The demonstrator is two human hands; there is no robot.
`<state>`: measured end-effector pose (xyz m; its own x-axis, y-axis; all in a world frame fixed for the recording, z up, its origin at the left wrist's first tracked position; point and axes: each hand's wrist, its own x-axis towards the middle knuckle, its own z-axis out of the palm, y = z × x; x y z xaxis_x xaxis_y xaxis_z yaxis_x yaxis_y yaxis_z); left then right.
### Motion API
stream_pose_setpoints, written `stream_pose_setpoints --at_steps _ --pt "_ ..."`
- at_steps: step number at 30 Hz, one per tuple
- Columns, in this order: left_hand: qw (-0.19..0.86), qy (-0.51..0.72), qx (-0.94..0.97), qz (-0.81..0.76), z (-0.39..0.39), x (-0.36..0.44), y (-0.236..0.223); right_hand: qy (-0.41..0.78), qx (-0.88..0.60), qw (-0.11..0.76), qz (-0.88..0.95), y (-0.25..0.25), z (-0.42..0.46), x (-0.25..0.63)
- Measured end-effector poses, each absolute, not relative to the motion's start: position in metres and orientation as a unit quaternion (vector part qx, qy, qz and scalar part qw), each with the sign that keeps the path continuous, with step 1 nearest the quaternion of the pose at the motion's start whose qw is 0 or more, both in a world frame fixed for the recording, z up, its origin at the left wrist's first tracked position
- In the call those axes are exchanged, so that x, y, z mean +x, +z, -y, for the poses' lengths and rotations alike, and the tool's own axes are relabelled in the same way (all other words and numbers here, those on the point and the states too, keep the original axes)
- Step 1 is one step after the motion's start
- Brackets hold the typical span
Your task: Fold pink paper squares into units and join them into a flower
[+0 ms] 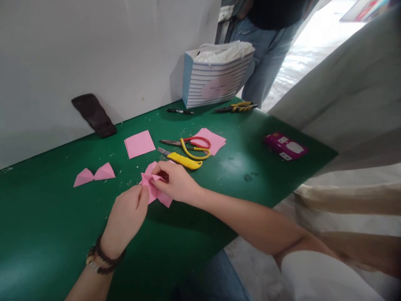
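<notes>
Between my two hands is a folded pink paper (152, 191), its creased flaps spreading out below the fingers. My left hand (130, 213) pinches its left edge between thumb and fingers. From the right, my right hand (178, 182) grips the upper part, with the thumb pressed against a fold. Just beyond the right hand lie a yellow utility knife (184, 160) with its blade out and scissors (196, 147) with red and yellow handles. To the left rests a pink paper bow (94, 174).
Pink paper squares lie in a left stack (140, 144) and a right stack (216, 141) on the green table (200, 225). Behind are a pen (180, 111), pliers (236, 108), a striped paper bag (216, 81) and a dark phone-like object (94, 115). A purple box (285, 146) sits right; a person (266, 46) stands behind.
</notes>
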<state>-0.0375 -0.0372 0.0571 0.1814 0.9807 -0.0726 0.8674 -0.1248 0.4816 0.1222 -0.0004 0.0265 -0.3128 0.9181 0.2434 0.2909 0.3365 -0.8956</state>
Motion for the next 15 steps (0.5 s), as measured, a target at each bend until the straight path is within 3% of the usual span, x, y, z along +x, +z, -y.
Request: stream_pose_setpoints --at_steps 4,9,15 --pt "0.182 0.094 0.741 -0.640 0.037 -0.038 0.058 0.375 -0.424 0.402 0.719 0.025 0.001 0.121" --pt "0.201 0.115 0.733 -0.640 0.035 -0.040 0.056 0.383 -0.426 0.386 0.723 0.027 0.003 0.123" --pt "0.226 0.052 0.753 -0.616 0.035 -0.039 0.056 0.381 -0.376 0.345 0.771 0.036 0.003 0.129"
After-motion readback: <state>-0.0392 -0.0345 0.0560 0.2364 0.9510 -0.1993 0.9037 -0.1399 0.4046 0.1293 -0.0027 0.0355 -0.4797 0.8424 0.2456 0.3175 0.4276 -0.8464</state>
